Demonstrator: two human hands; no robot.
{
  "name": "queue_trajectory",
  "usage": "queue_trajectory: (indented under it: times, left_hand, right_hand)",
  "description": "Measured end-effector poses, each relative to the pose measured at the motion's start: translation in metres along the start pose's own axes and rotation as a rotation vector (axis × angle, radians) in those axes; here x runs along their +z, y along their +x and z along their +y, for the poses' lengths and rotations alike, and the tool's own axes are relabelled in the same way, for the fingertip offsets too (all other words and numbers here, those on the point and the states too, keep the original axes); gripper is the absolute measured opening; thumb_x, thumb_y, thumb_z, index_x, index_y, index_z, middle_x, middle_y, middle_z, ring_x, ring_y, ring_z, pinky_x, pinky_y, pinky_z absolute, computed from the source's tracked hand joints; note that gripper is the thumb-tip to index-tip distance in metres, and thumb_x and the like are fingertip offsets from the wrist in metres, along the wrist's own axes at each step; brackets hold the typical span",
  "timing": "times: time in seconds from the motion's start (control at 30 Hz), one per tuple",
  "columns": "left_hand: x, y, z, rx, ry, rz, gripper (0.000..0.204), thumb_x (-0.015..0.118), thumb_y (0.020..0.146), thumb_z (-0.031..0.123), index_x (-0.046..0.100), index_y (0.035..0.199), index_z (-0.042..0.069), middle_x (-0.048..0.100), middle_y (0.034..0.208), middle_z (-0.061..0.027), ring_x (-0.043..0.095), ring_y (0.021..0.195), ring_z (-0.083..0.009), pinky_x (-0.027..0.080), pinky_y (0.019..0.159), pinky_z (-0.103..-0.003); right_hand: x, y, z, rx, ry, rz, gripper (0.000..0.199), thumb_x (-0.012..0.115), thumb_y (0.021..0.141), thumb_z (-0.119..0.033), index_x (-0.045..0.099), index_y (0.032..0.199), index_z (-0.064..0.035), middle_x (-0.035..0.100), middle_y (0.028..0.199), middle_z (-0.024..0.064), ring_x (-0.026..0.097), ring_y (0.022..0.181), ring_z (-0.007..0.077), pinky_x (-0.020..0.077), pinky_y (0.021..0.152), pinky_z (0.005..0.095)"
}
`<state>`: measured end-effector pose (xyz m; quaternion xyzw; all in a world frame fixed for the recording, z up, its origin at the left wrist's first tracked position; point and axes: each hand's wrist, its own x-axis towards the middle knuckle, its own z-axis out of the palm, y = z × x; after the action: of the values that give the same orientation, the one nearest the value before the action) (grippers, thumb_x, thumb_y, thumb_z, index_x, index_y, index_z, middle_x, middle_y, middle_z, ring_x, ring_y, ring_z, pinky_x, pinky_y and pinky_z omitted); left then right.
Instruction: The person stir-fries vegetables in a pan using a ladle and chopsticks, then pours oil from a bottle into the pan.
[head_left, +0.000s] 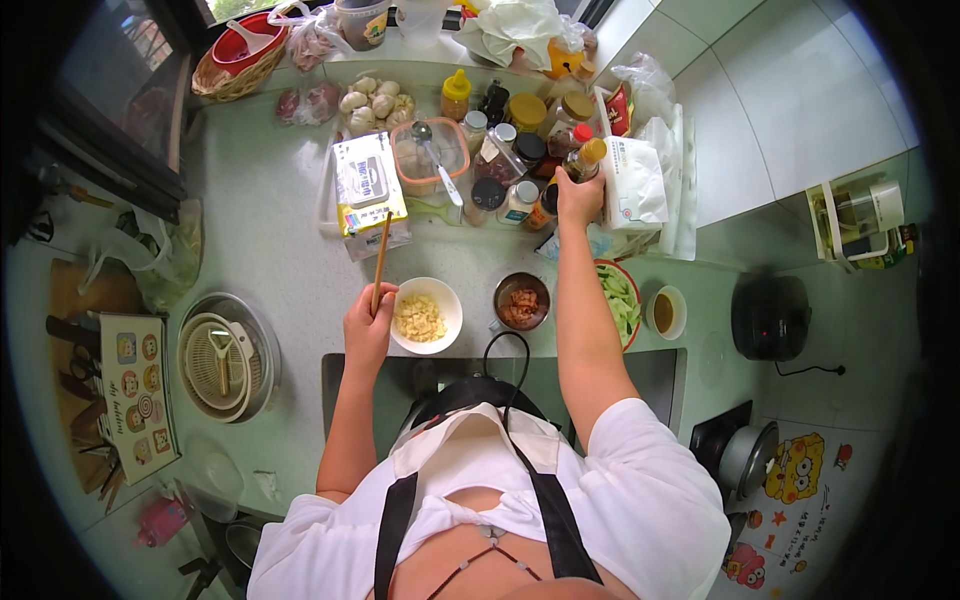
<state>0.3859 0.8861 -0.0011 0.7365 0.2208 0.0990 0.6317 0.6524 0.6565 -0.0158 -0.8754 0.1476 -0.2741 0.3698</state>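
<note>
In my left hand point(368, 322) is a pair of wooden chopsticks point(383, 256), pointing away from me. The hand is beside a white bowl point(453, 300) of pale yellow chopped pieces point(418, 318). Farther off to the right, my right hand point(581, 197) is closed around a bottle with a yellow cap point(592, 152); its lower part is hidden by my fingers and the jars. Between my arms is a small metal bowl point(546, 290) with reddish meat-like pieces point(520, 308). Sliced green vegetable point(620, 296) fills a red-rimmed dish, partly covered by my right forearm.
Jars and bottles point(487, 197) crowd around my right hand, next to a tissue pack point(637, 180). A spoon point(440, 168) rests on an orange-rimmed container point(405, 180). Garlic bulbs point(375, 103) lie behind. A sauce bowl point(680, 318) sits right, nested colanders point(185, 375) left.
</note>
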Motion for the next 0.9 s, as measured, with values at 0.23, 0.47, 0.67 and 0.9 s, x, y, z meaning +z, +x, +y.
queue_trajectory:
  times: [0.23, 0.47, 0.67, 0.9]
  left_hand:
    - [0.001, 0.001, -0.006, 0.009, -0.035, 0.014, 0.012, 0.053, 0.086, 0.013, 0.057, 0.088, 0.002, 0.050, 0.066, 0.0000, 0.043, 0.063, -0.0079, 0.038, 0.058, -0.023]
    - [-0.003, -0.002, -0.001, 0.002, -0.044, 0.029, 0.011, 0.053, 0.086, 0.012, 0.057, 0.088, 0.002, 0.055, 0.070, -0.0016, 0.047, 0.065, -0.0085, 0.040, 0.061, -0.024]
    - [-0.009, -0.009, 0.005, 0.044, -0.068, 0.024, 0.011, 0.052, 0.086, 0.011, 0.057, 0.088, 0.001, 0.055, 0.070, -0.0013, 0.047, 0.065, -0.0090, 0.040, 0.061, -0.024]
    - [-0.001, -0.014, 0.008, 0.004, -0.176, -0.042, 0.011, 0.054, 0.085, 0.010, 0.058, 0.090, 0.001, 0.052, 0.071, 0.0025, 0.044, 0.063, -0.0058, 0.037, 0.057, -0.021]
  right_hand:
    - [-0.005, 0.010, -0.009, -0.244, 0.160, 0.086, 0.057, 0.074, 0.061, -0.024, 0.047, 0.106, 0.0004, 0.057, 0.095, 0.0198, 0.056, 0.088, 0.0372, 0.0441, 0.077, 0.0425]
    - [-0.032, 0.021, -0.052, -0.266, 0.364, 0.147, 0.056, 0.075, 0.060, -0.023, 0.049, 0.103, 0.0020, 0.059, 0.092, 0.0148, 0.060, 0.082, 0.0286, 0.0455, 0.076, 0.0358]
    - [-0.065, 0.025, -0.071, -0.217, 0.597, 0.106, 0.052, 0.073, 0.064, -0.017, 0.047, 0.104, 0.0033, 0.059, 0.093, 0.0110, 0.060, 0.082, 0.0191, 0.0460, 0.076, 0.0304]
    - [-0.140, -0.005, -0.070, -0.068, 1.085, -0.108, 0.040, 0.064, 0.075, -0.020, 0.048, 0.104, 0.0015, 0.057, 0.093, 0.0081, 0.057, 0.083, 0.0155, 0.0458, 0.077, 0.0287]
